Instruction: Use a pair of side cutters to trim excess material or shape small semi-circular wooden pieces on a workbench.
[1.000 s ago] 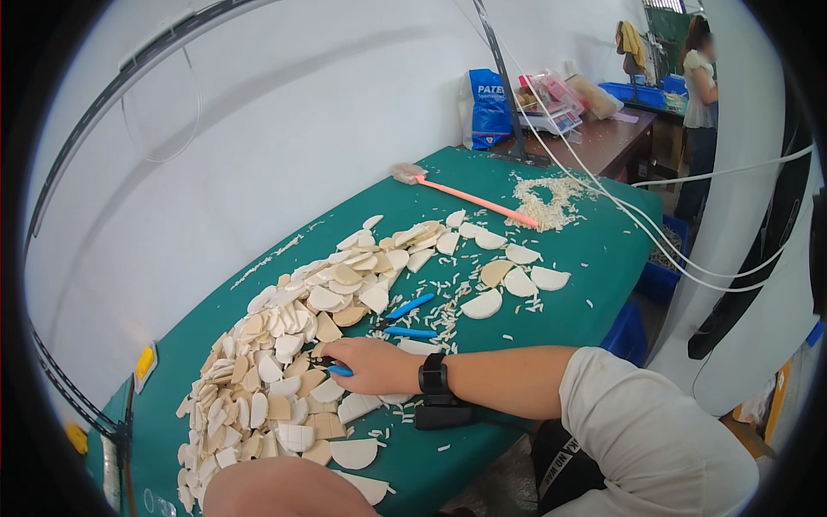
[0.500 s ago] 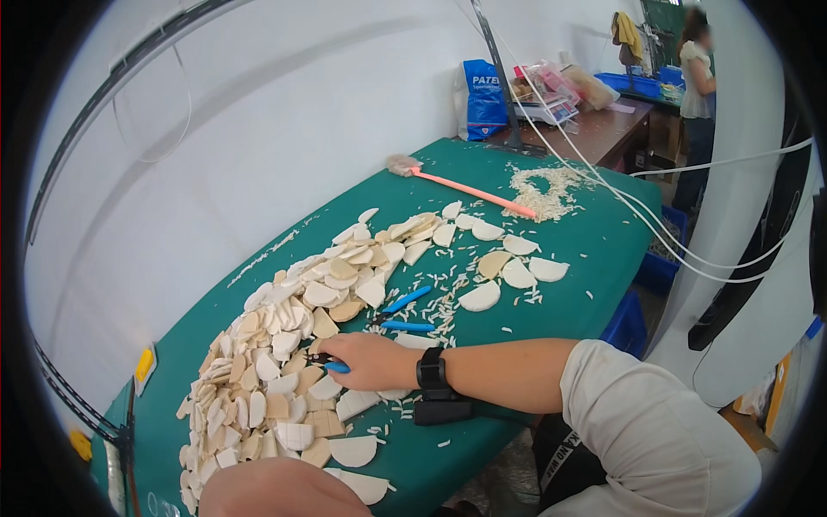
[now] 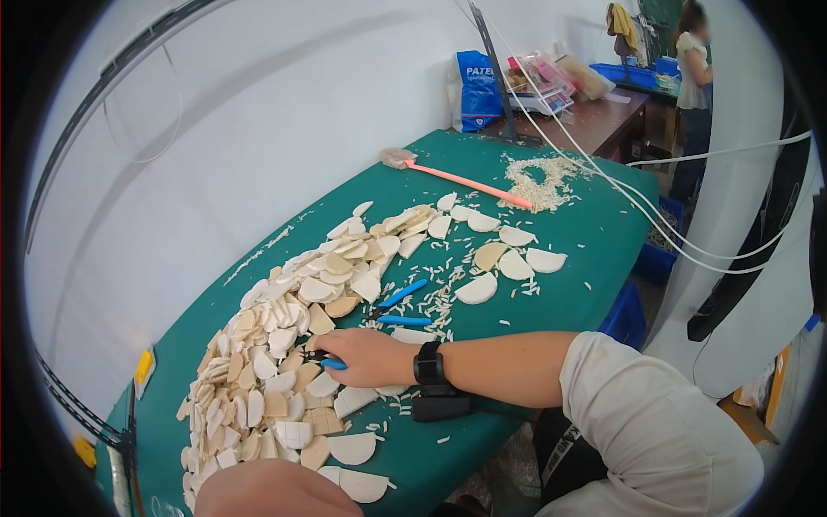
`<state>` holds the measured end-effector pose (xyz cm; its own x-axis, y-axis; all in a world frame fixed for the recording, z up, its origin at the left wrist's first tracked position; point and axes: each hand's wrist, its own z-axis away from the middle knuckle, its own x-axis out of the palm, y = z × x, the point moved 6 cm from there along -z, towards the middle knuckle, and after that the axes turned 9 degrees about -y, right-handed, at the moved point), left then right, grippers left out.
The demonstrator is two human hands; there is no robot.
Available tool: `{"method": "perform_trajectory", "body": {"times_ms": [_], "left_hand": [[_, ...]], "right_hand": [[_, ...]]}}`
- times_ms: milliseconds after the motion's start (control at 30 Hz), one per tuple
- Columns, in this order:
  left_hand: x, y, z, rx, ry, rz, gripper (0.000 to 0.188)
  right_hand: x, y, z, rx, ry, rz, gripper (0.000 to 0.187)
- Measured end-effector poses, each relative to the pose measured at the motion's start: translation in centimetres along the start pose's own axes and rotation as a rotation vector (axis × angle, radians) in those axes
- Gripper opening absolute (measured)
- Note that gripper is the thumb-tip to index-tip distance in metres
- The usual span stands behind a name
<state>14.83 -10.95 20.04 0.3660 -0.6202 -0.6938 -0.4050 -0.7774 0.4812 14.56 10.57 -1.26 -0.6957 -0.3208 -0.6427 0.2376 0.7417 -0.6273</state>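
My right hand (image 3: 372, 357) is closed round a pair of blue-handled nippers (image 3: 334, 364), reached in from the right across the table. Their dark jaws point left, close above the heap of thin white and cream half-round pieces (image 3: 293, 336). Whether the jaws touch a piece I cannot tell. A second pair of nippers with blue handles (image 3: 405, 320) lies spread just beyond my hand. My left hand does not show; a rounded patch of bare skin at the lower edge covers the near end of the heap.
On the green table (image 3: 551, 302) lie loose half-round pieces (image 3: 478, 289), small white slivers (image 3: 538, 185) and a pink-handled brush (image 3: 469, 183). White cables (image 3: 655, 220) cross the right side. Behind stand a brown table (image 3: 603, 116), a blue bag (image 3: 480, 90) and a person (image 3: 693, 77).
The whole view has shifted slightly. My right hand stays by the heap on the nippers, whose dark jaws show more plainly now. The pieces and second nippers look unmoved.
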Motion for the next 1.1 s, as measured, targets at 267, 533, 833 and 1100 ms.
{"method": "perform_trajectory", "body": {"times_ms": [267, 533, 833, 1100], "left_hand": [[-0.2, -0.3, -0.8, -0.258, 0.209, -0.137, 0.013], [0.4, -3.1, -1.2, 0.115, 0.067, 0.256, 0.012], [0.7, -2.8, -0.5, 0.243, 0.061, 0.276, 0.02], [0.4, -2.1, -0.3, 0.16, 0.022, 0.173, 0.02]], "right_hand": [[-0.6, -0.2, -0.1, 0.01, 0.007, 0.003, 0.033], [-0.5, -0.1, 0.2, 0.024, 0.012, -0.011, 0.028], [-0.5, -0.1, 0.1, 0.042, -0.005, 0.032, 0.031], [-0.5, -0.2, 0.2, 0.05, -0.018, 0.006, 0.033]]}}
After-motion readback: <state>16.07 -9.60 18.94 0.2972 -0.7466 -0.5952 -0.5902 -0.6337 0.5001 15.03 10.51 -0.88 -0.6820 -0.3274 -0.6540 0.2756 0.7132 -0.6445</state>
